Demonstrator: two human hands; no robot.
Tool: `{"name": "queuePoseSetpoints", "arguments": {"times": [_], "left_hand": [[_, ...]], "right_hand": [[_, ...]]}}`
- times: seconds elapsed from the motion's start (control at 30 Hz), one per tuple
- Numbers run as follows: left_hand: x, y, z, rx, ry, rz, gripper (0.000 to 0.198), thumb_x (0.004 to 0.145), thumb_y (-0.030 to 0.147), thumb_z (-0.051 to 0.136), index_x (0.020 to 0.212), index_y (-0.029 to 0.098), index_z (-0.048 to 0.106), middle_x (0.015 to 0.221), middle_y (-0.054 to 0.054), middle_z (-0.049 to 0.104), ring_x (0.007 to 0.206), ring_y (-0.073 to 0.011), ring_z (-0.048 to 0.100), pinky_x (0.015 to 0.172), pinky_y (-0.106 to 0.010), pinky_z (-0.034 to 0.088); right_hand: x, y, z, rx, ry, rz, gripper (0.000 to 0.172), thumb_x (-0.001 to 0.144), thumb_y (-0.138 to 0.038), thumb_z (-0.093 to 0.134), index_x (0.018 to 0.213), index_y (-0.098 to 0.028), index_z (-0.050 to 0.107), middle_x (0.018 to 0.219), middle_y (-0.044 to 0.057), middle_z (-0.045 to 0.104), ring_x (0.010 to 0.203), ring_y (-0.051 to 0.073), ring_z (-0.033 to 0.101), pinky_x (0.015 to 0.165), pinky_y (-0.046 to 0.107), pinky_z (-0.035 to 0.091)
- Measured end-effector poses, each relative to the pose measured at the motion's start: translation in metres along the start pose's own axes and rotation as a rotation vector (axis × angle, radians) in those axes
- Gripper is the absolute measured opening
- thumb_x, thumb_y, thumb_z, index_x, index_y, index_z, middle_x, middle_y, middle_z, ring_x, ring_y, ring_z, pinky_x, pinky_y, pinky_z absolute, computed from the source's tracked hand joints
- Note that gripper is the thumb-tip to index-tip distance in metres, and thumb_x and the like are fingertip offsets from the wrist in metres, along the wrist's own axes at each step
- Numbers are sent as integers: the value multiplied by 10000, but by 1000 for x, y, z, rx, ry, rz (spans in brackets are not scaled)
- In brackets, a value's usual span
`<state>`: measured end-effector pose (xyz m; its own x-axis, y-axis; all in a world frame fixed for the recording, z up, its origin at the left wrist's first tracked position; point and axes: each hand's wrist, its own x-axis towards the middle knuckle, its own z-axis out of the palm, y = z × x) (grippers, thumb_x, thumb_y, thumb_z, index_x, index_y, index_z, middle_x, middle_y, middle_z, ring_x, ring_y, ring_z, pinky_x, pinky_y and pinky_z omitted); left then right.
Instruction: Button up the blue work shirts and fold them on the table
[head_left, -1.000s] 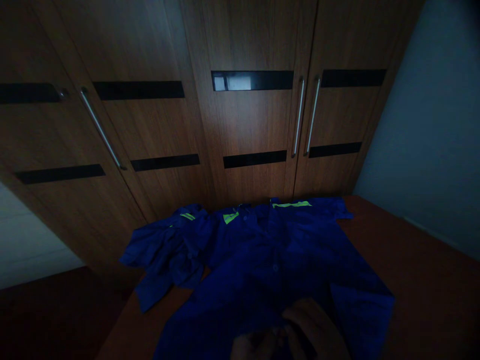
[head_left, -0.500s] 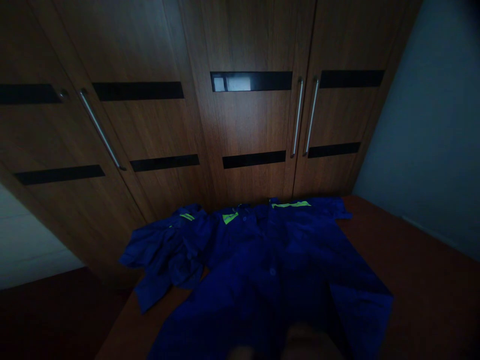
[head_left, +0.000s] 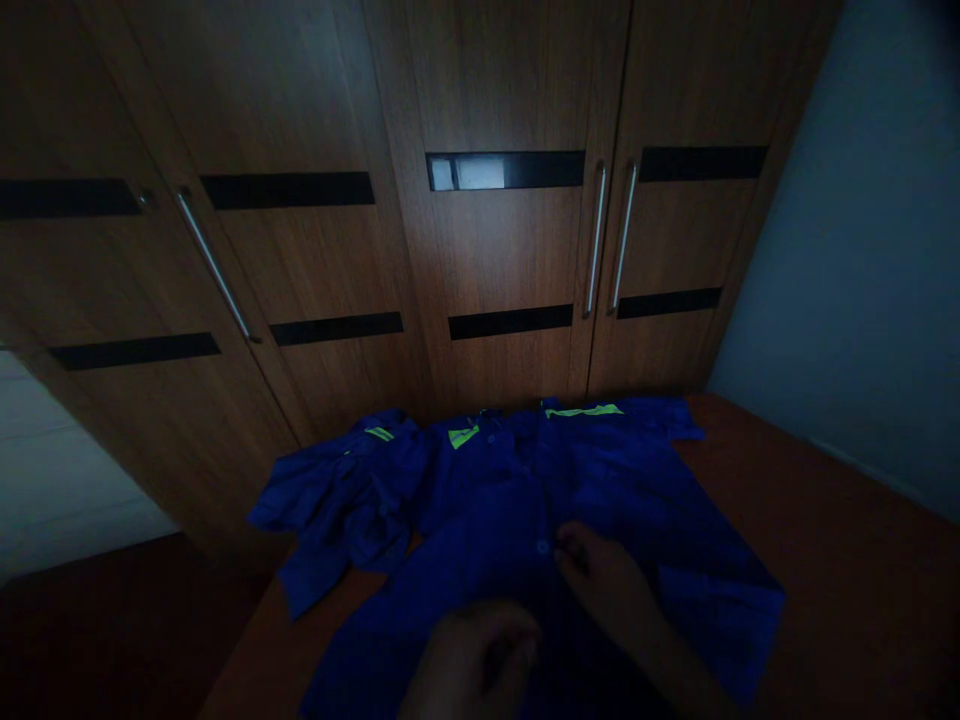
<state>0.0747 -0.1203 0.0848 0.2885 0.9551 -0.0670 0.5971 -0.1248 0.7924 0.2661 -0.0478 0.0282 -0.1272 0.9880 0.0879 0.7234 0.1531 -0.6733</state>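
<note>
A dark blue work shirt [head_left: 480,520] with yellow-green strips at the shoulders lies spread, front up, its collar toward the wardrobe. A round button [head_left: 544,547] shows on its front. Right beside that button is my right hand [head_left: 604,580], its thumb and fingertips bent in at the edge of the front opening. Lower and to the left, my left hand [head_left: 472,655] hovers over the shirt front with curled fingers and a gap between thumb and forefinger; nothing shows in it. Dim light hides fine detail at the fingertips.
A crumpled blue garment [head_left: 345,490] with yellow-green stripes lies at the left on the reddish-brown surface [head_left: 832,560]. Behind stands a wooden wardrobe [head_left: 495,240] with closed doors and long metal handles [head_left: 595,240]. A pale wall [head_left: 862,260] bounds the right side.
Both hands have come up from the bottom edge over the shirt. My right hand has reached the spot by the button. Both garments lie as before; the view has shifted slightly.
</note>
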Motion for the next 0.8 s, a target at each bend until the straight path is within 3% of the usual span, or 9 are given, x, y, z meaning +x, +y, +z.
{"name": "queuePoseSetpoints", "arguments": {"times": [0.17, 0.33, 0.43, 0.63, 0.8], "left_hand": [[34, 23, -9, 132, 117, 137, 249, 827, 181, 464, 914, 251, 687, 888, 0, 712, 798, -155, 632, 725, -228, 421], [69, 3, 2, 469, 69, 88, 238, 781, 205, 540, 991, 239, 646, 1002, -57, 676, 919, -229, 629, 790, -306, 434], [83, -12, 13, 533, 22, 68, 232, 763, 167, 537, 971, 230, 617, 966, -58, 676, 913, -234, 631, 753, -300, 434], [96, -32, 22, 274, 62, 54, 188, 715, 107, 543, 872, 209, 567, 748, 10, 640, 736, -154, 614, 631, -228, 389], [98, -41, 25, -123, 87, 74, 114, 709, 140, 544, 815, 182, 541, 651, 48, 539, 617, -112, 519, 565, -208, 353]], "right_hand": [[5, -9, 11, -180, -59, -36, 259, 865, -261, 434, 1044, -214, 616, 928, 76, 708, 860, 213, 668, 708, 282, 431], [0, -8, 14, -58, -122, -108, 243, 853, -244, 457, 1025, -218, 627, 944, 61, 706, 860, 191, 662, 726, 264, 441], [-2, -1, 16, 48, -122, -115, 294, 809, -148, 439, 1035, -187, 625, 899, 59, 701, 812, 170, 657, 722, 251, 454], [-9, 18, 17, 306, 7, -6, 392, 785, -211, 468, 1160, -163, 573, 808, 31, 670, 762, 172, 641, 722, 281, 487], [-13, 21, 11, 537, 97, 66, 225, 781, -336, 531, 930, -189, 611, 813, 22, 656, 792, 178, 630, 725, 272, 479]]}}
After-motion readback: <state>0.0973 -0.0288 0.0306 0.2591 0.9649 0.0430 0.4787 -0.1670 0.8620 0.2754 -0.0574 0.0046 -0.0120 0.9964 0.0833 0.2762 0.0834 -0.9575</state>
